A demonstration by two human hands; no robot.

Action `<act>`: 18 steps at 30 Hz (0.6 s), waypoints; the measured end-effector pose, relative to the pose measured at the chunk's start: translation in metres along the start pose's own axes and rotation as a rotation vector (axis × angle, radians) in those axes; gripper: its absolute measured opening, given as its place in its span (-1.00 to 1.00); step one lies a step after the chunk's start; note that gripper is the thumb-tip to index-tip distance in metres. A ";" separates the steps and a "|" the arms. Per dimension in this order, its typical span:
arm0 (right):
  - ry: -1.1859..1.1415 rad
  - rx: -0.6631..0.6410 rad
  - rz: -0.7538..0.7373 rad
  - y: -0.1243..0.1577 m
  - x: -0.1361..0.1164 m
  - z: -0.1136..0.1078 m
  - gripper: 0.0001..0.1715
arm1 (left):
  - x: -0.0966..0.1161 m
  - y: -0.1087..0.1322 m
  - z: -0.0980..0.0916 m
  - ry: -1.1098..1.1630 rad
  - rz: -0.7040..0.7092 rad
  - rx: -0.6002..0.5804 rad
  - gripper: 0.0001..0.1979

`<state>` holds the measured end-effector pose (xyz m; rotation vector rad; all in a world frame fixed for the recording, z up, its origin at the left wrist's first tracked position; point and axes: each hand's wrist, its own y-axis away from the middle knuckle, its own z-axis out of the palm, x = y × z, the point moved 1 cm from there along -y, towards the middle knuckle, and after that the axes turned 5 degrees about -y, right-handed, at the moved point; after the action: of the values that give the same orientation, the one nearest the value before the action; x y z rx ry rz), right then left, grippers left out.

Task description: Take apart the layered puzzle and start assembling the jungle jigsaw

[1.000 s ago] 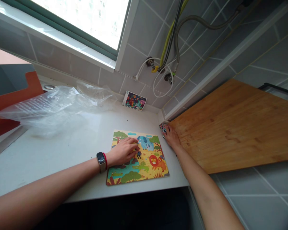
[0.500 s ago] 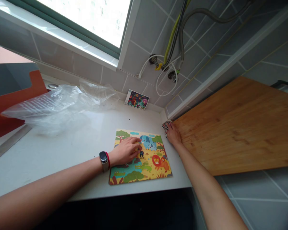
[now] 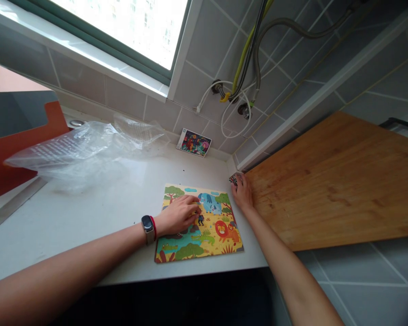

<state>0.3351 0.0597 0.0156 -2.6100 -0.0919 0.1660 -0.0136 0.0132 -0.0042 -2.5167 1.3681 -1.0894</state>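
On the white bench [image 3: 71, 213], a jigsaw puzzle [image 3: 221, 235] lies flat under the left hand [image 3: 178, 216], its grip state indeterminate. The right hand [image 3: 242, 194], beside a bamboo cutting board [image 3: 333, 181], touches a small patterned card [image 3: 235, 179]; clench unclear.

Smooth bamboo board [image 3: 333, 181], glossy plastic bag [image 3: 85, 156], matt cardboard puzzle [image 3: 217, 244]

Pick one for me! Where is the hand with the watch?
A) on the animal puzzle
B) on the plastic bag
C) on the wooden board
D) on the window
A: the left hand lies on the animal puzzle, fingers near the blue elephant, and the watch sits on that wrist.
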 end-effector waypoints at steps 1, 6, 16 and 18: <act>-0.057 0.018 -0.012 0.007 -0.011 -0.003 -0.41 | 0.000 0.000 0.000 0.001 -0.001 0.001 -0.78; -0.384 0.080 0.078 0.082 -0.059 -0.032 -0.53 | -0.003 0.000 0.003 -0.008 0.005 0.015 -0.78; -0.694 0.268 0.548 0.188 -0.066 -0.065 -0.48 | 0.007 0.001 0.001 -0.099 0.114 -0.008 -0.80; -0.752 0.280 0.592 0.185 -0.067 -0.063 -0.47 | 0.010 0.001 0.002 -0.135 0.142 -0.024 -0.79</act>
<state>0.2833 -0.1380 -0.0168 -2.0919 0.4146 1.2556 -0.0103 0.0047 -0.0005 -2.4162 1.5032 -0.8653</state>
